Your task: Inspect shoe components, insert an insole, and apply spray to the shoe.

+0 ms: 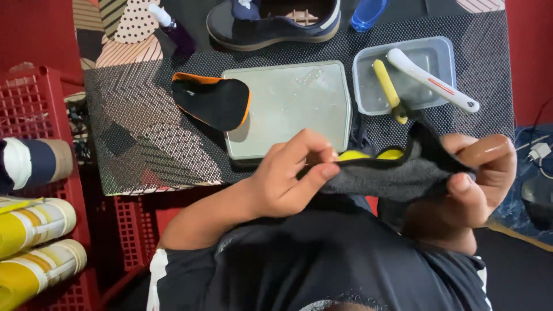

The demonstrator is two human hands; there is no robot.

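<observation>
Only one view, worn on the head, looking steeply down over the chest and facing toward 12 o'clock. Very near to the left hand [288, 178] and right hand [481, 178]; farther from the table mat [144, 138], reaching up to 12 o'clock. Red crate [34, 103] at 9 o'clock.
</observation>
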